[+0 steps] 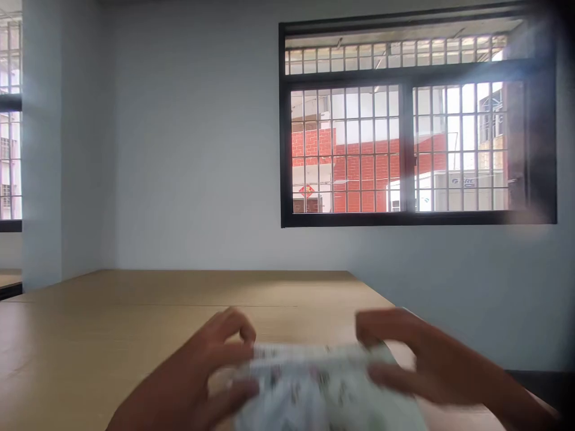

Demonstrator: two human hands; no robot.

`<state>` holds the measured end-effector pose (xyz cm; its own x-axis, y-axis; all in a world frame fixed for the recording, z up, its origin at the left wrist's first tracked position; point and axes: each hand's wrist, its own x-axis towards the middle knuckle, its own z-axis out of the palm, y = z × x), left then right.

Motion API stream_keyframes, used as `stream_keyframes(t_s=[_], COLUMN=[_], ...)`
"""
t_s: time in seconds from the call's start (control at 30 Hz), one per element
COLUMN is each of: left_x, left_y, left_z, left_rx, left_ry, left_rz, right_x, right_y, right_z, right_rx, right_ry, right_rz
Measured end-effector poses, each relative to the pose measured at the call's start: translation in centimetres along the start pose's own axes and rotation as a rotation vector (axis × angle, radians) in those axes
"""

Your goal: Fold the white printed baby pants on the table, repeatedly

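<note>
A pale, thin, cloth-like piece (309, 395) with small dark and greenish printed marks lies at the near edge of the view, blurred by motion. My left hand (211, 359) is at its left side, fingers bent and thumb apart from them, the tips by its far left corner. On the opposite side my right hand (413, 353) arches over the right edge, with a gap between its curled fingers and thumb. Both hands look open, and their fingertips appear to touch the piece. Its near part runs out of the frame.
A light wooden table (112, 335) stretches away to a plain grey-white wall (193, 137). Its right edge runs just beyond my right hand. A dark-framed window (408, 143) with bars is in the wall, and a pillar (42, 149) stands at left.
</note>
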<state>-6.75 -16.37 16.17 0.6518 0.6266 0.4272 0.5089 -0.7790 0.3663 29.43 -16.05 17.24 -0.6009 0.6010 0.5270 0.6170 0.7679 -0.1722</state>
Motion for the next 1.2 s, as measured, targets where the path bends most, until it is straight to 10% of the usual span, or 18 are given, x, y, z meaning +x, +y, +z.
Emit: stream_keyframes(t_s=[0.13,0.33,0.47,0.7,0.87,1.2], left_x=[8.4,12.9,9.1,5.3,2.3,-10.8], left_y=[-5.4,-14.6,-12.5,-4.6,-6.4,-12.1], left_z=[-0.3,7.6,12.0,18.5,16.5,8.5], left_rx=[0.014,0.049,0.097,-0.051,-0.127,-0.338], left_ry=[0.063,0.114,-0.262,-0.414,-0.311,-0.056], left_rz=[-0.053,-0.272,-0.205,0.041,-0.160,-0.356], right_x=[8.8,10.6,7.7,7.0,4.7,-8.2], right_y=[7.1,15.2,15.4,16.5,15.6,3.8], right_z=[2.0,13.4,18.4,19.2,16.9,12.1], right_rx=[-0.099,-0.134,-0.111,-0.160,-0.203,-0.039], right_ry=[-0.150,-0.212,-0.302,-0.315,-0.306,-0.223], right_rz=[0.132,0.296,0.267,0.378,0.377,0.147])
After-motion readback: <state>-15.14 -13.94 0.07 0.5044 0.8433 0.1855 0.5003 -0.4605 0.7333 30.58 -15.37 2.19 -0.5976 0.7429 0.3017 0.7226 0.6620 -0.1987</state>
